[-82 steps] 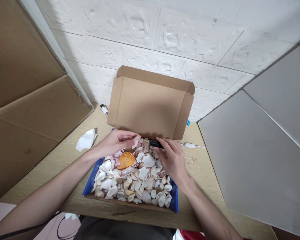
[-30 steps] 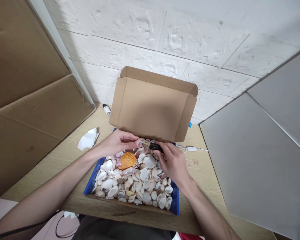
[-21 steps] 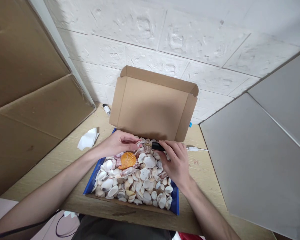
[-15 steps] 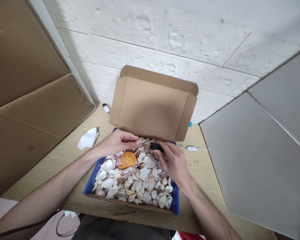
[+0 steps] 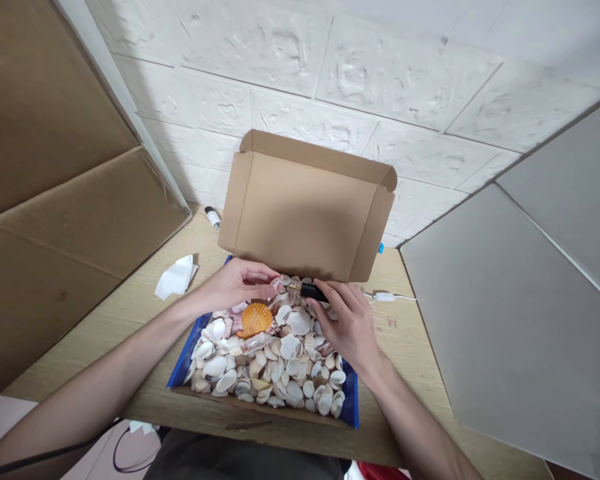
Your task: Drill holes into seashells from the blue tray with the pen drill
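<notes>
My left hand (image 5: 247, 283) is closed, its thumb and fingertips pinching a small pale pinkish shell (image 5: 279, 285) over the back of the box. From the right, my right hand (image 5: 347, 323) grips a black pen-like tool (image 5: 313, 291) whose brass-coloured front end points at that shell. Whether the tip touches it I cannot tell. Below both hands, an open cardboard box (image 5: 354, 393) with blue sides is filled with whitish shells (image 5: 290, 347). An orange scallop shell (image 5: 256, 320) and a small clear glass bottle (image 5: 257, 343) lie on top of them.
The box's brown lid (image 5: 305, 207) stands raised against the white brick-patterned wall. A folded white tissue (image 5: 176, 277) and a small black-capped bottle (image 5: 213, 217) are to the left. At right, a white cable with a connector (image 5: 384, 297) crosses the wooden table (image 5: 405, 353).
My right fingers and the black tool have shifted very slightly. My left hand keeps the shell in nearly the same place.
</notes>
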`<state>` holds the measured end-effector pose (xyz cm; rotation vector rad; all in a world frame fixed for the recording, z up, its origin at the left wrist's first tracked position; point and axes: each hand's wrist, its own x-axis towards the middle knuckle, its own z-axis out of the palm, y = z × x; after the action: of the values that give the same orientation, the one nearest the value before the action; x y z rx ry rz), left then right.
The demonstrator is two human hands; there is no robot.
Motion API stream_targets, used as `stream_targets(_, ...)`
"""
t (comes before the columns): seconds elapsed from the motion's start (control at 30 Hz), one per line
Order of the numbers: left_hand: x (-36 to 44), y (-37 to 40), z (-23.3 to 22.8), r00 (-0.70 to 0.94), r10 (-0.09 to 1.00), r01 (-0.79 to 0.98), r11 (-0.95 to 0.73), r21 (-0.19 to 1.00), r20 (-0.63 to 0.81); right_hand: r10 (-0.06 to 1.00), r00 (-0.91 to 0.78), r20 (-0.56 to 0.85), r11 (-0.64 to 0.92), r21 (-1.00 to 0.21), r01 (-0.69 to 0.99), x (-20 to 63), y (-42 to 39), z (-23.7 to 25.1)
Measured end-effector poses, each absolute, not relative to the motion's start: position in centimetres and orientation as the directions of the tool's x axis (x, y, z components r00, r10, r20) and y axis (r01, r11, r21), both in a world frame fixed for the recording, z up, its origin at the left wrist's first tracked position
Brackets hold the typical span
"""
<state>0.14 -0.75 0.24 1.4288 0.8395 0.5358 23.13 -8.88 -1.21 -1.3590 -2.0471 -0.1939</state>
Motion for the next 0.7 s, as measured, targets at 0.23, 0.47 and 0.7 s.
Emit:
stream_targets(0.23, 0.08, -0.73, 0.02, 0.61, 0.772, 0.183, 0.081, 0.98, -0.178, 0.834, -0.268, 0.482, 0.43, -0.263, 0.864, 22.82, -9.11, -0.98)
stream_targets(0.47, 0.19, -0.75, 0.42, 0.61, 0.773, 0.159, 0.098, 0.982, -0.176, 0.805, -0.313, 0.505, 0.472, -0.224, 0.853, 23.06, -9.16, -0.86)
stream_targets(0.7, 0.14, -0.79, 0.17, 0.612, 0.771, 0.153, 0.105, 0.983, -0.178, 0.809, -0.325, 0.49, 0.478, -0.227, 0.849, 23.06, -9.13, -0.99)
